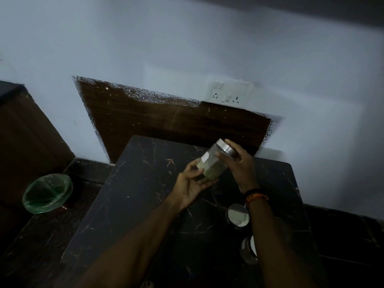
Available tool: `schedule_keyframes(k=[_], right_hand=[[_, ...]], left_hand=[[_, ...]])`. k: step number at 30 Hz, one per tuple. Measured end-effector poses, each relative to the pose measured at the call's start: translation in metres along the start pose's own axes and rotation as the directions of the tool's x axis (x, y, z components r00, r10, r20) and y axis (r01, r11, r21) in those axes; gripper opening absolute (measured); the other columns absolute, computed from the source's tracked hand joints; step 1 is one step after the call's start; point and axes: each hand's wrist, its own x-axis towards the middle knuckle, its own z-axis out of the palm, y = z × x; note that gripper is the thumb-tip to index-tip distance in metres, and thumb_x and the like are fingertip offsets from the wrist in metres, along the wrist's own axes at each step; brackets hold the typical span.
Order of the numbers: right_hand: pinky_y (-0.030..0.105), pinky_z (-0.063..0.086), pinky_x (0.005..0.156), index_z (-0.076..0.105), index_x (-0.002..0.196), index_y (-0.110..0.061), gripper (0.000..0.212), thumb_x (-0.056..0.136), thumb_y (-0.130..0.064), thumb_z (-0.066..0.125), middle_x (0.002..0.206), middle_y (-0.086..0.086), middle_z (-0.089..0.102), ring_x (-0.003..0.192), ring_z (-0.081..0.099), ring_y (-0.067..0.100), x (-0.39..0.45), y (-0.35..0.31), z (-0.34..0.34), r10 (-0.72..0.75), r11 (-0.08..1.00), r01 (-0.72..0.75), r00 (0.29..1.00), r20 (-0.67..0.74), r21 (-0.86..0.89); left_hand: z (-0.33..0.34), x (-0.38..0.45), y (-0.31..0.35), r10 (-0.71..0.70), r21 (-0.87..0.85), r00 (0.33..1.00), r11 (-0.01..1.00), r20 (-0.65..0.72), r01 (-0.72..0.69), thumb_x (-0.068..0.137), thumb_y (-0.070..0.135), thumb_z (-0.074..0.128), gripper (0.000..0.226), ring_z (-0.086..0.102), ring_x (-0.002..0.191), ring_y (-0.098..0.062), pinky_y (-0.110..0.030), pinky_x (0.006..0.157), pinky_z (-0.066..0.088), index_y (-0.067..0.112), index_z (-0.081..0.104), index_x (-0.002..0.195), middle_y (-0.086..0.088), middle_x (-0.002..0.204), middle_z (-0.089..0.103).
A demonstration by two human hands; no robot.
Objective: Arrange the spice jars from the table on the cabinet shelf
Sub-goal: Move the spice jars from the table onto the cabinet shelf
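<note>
**Jar held in both hands over the table**

The left hand [192, 185] cradles a tilted clear spice jar [214, 163] from below; the right hand [239, 163] grips its steel lid. Two more jars [238, 216] stand on the dark marble table [135, 194] near the right wrist.

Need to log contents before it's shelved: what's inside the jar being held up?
The held jar shows a greenish, dried-looking filling in its lower part; the upper part looks empty. A white label and both hands, left hand and right hand, cover some of it.

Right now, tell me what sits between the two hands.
In the head view, a tilted clear spice jar: left hand holds its base, right hand grips its metal lid.
</note>
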Motion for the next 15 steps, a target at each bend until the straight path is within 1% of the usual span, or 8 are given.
schedule_keyframes(k=[2,5,6,8,10,12,14,15], right_hand=[[0.044,0.055,0.095,0.052,0.137,-0.038,0.066,0.077,-0.05,0.078,0.142,0.001,0.051,0.121,0.056,0.018,0.0,-0.001,0.002,0.051,0.998,-0.047,0.997,-0.065,0.052],[0.046,0.054,0.096,0.048,0.141,-0.035,0.072,0.078,-0.047,0.079,0.142,0.004,0.052,0.119,0.059,0.021,0.002,-0.004,0.002,0.102,0.984,-0.088,0.991,-0.087,0.153],[0.046,0.055,0.096,0.047,0.142,-0.033,0.074,0.078,-0.046,0.079,0.141,0.004,0.052,0.119,0.059,0.02,0.003,-0.005,0.002,0.108,0.98,-0.091,0.99,-0.087,0.18],[0.043,0.056,0.094,0.046,0.143,-0.03,0.076,0.078,-0.045,0.08,0.14,0.003,0.053,0.117,0.06,0.018,0.004,-0.009,0.001,0.11,0.973,-0.088,0.99,-0.092,0.212],[0.038,0.056,0.088,0.046,0.143,-0.029,0.076,0.077,-0.046,0.08,0.136,0.002,0.055,0.113,0.061,0.017,0.005,-0.012,0.001,0.11,0.965,-0.082,0.989,-0.098,0.25],[0.034,0.056,0.082,0.045,0.143,-0.029,0.08,0.074,-0.048,0.08,0.131,0.0,0.056,0.108,0.063,0.016,0.005,-0.017,0.001,0.122,0.951,-0.09,0.988,-0.093,0.295],[0.037,0.057,0.08,0.046,0.143,-0.027,0.081,0.071,-0.048,0.078,0.13,0.002,0.055,0.107,0.064,0.02,0.007,-0.021,0.0,0.142,0.931,-0.1,0.985,-0.097,0.35],[0.039,0.058,0.081,0.046,0.143,-0.027,0.08,0.071,-0.046,0.076,0.132,0.004,0.054,0.109,0.063,0.023,0.008,-0.022,-0.002,0.15,0.919,-0.102,0.984,-0.099,0.38]], left_hand=[[0.007,0.001,0.001,0.027,0.043,0.999,0.999,0.024,-0.028,0.08,-0.001,0.068,0.067,0.052,0.129,-0.046,-0.06,0.104,0.047,0.012,0.048,0.143,-0.023,0.147,0.045],[0.018,0.002,0.003,0.067,0.118,0.997,0.991,0.035,-0.07,0.079,-0.007,0.066,0.068,0.055,0.127,-0.041,-0.053,0.097,0.053,0.014,0.048,0.141,-0.021,0.144,0.049],[0.021,0.003,0.004,0.079,0.156,0.996,0.984,0.033,-0.084,0.077,-0.009,0.067,0.069,0.055,0.127,-0.041,-0.053,0.096,0.053,0.014,0.048,0.14,-0.02,0.142,0.05],[0.025,0.004,0.005,0.107,0.237,0.994,0.965,0.026,-0.11,0.075,-0.012,0.067,0.071,0.054,0.128,-0.04,-0.058,0.1,0.051,0.014,0.048,0.138,-0.021,0.141,0.051],[0.029,0.002,0.004,0.139,0.33,0.99,0.934,0.024,-0.139,0.072,-0.01,0.07,0.072,0.056,0.126,-0.04,-0.064,0.103,0.046,0.015,0.05,0.136,-0.021,0.139,0.053],[0.036,0.0,0.005,0.177,0.439,0.984,0.882,0.026,-0.17,0.068,-0.007,0.074,0.073,0.058,0.123,-0.039,-0.066,0.101,0.046,0.017,0.052,0.133,-0.018,0.135,0.056],[0.042,-0.002,0.007,0.197,0.514,0.98,0.837,0.037,-0.188,0.067,-0.002,0.078,0.074,0.059,0.121,-0.035,-0.064,0.098,0.049,0.019,0.053,0.133,-0.013,0.133,0.058],[0.045,-0.003,0.008,0.188,0.512,0.981,0.838,0.051,-0.187,0.068,0.001,0.079,0.073,0.06,0.122,-0.034,-0.062,0.099,0.05,0.019,0.053,0.134,-0.012,0.134,0.058]])
